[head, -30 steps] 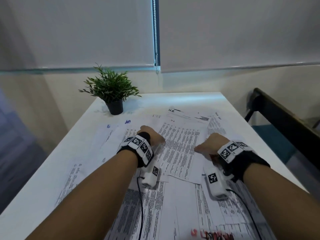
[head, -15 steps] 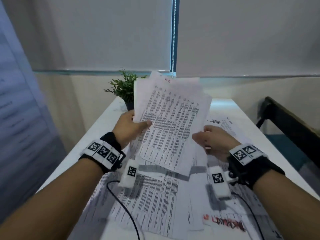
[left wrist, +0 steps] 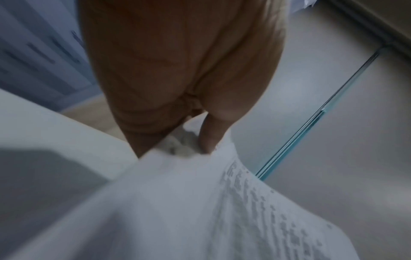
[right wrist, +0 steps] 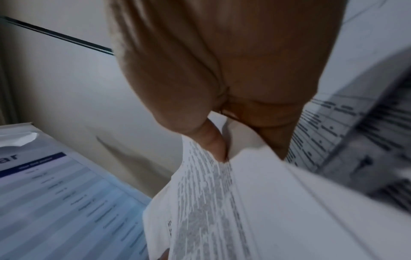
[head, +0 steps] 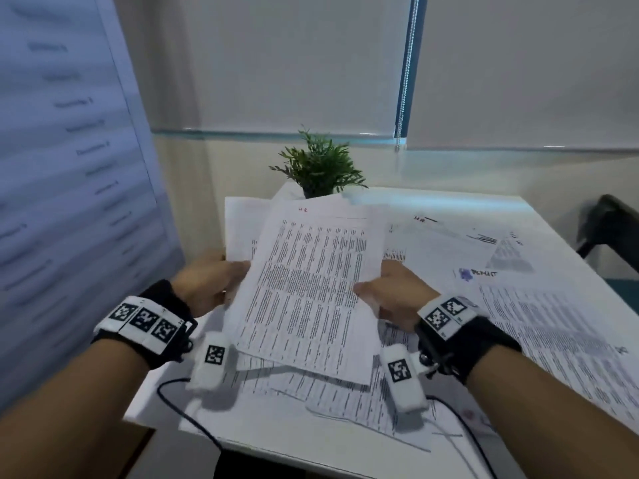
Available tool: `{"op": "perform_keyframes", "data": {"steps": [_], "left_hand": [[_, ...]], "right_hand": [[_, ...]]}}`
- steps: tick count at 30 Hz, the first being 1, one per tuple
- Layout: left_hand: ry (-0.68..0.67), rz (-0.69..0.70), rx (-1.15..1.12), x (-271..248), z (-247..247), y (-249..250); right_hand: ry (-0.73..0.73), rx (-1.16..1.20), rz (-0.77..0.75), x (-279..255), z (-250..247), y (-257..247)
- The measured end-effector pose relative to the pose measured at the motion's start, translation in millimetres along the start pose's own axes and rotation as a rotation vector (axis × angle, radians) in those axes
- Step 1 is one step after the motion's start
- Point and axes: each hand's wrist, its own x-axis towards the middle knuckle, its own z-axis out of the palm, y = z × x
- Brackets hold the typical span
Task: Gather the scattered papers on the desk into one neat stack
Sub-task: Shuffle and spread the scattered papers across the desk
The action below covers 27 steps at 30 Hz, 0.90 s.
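Observation:
A loose bundle of printed papers (head: 307, 285) is held up off the white desk (head: 466, 205), its sheets fanned out unevenly. My left hand (head: 211, 281) grips its left edge, thumb on top; the left wrist view shows the thumb (left wrist: 211, 133) pressing into the papers (left wrist: 200, 202). My right hand (head: 390, 292) pinches the right edge, and the right wrist view shows the thumb (right wrist: 213, 140) on the printed sheets (right wrist: 222, 202). More papers (head: 553, 333) lie scattered flat on the desk under and to the right of the bundle.
A small potted plant (head: 320, 167) stands at the desk's far left, just behind the bundle. A dark chair (head: 612, 229) is beyond the desk's right edge. A whiteboard or poster (head: 69, 167) stands on the left. Thin cables (head: 186, 416) trail from my wrists over the front edge.
Both hands went from resting on the flat papers to lifting a bundle off the desk. Since half a second ago the bundle has tilted lower and the view has swung left.

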Motion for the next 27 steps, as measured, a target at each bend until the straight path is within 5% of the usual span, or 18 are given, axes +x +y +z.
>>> {"op": "perform_keyframes", "data": {"steps": [3, 9, 12, 14, 21, 27], "left_hand": [[0.12, -0.064, 0.087, 5, -19, -18], [0.12, -0.253, 0.337, 11, -16, -24], [0.173, -0.128, 0.958, 8, -1, -7], [0.162, -0.026, 1.103, 6, 18, 9], [-0.111, 0.298, 0.957, 15, 117, 50], [-0.358, 0.382, 0.858, 16, 244, 73]], "right_hand": [[-0.071, -0.121, -0.025, 0, 16, 1], [-0.204, -0.301, -0.027, -10, 43, 8], [-0.053, -0.513, -0.084, -8, 24, 5], [0.087, -0.561, -0.039, 1, -4, 7], [0.335, -0.78, 0.18, -5, -128, 29], [0.431, -0.895, 0.528, -65, -229, 92]]}}
